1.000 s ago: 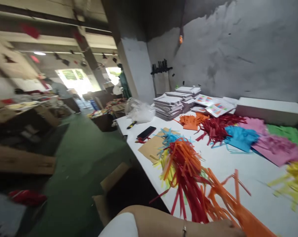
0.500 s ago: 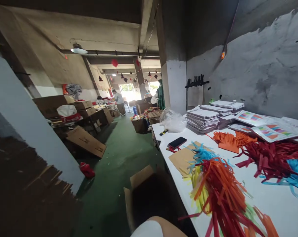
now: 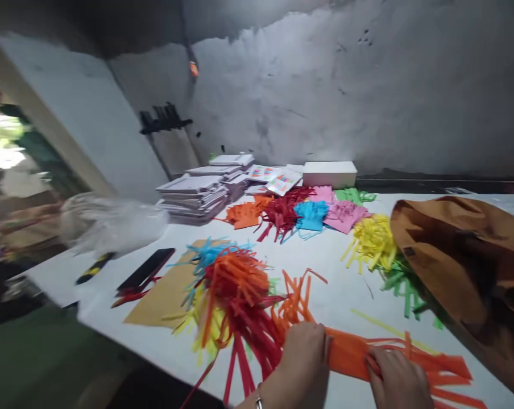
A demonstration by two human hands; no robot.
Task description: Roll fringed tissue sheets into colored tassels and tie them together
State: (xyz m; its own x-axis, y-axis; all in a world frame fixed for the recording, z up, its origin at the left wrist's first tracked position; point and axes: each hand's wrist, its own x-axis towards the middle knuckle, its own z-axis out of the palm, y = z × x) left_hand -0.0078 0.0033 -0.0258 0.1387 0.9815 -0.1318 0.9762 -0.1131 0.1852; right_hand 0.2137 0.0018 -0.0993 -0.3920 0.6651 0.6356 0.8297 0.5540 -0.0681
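Note:
An orange fringed paper strip (image 3: pixel 347 353) is held over the white table (image 3: pixel 312 284). My left hand (image 3: pixel 302 352) closes round it at its left part, with orange fringes sticking out beyond the knuckles. At the strip's right part my right hand (image 3: pixel 397 378) pinches it, and more fringes spread to the right. Just left of my left hand lies a heap of fringed paper, with red fringes (image 3: pixel 257 324), orange ones (image 3: pixel 237 275), yellow ones (image 3: pixel 210 324) and blue ones (image 3: pixel 208 254), partly on a brown paper sheet (image 3: pixel 158 298).
Behind are fringed bundles in several colours, stacked white cards (image 3: pixel 193 196) and a white box (image 3: pixel 329 174). A phone (image 3: pixel 146 270), a yellow-black cutter (image 3: pixel 95 268) and a clear plastic bag (image 3: pixel 112 224) lie left. Brown cloth (image 3: pixel 444 227) covers the right side.
The view has swung right from the aisle to the table and wall. Both hands have come into view, holding the orange strip.

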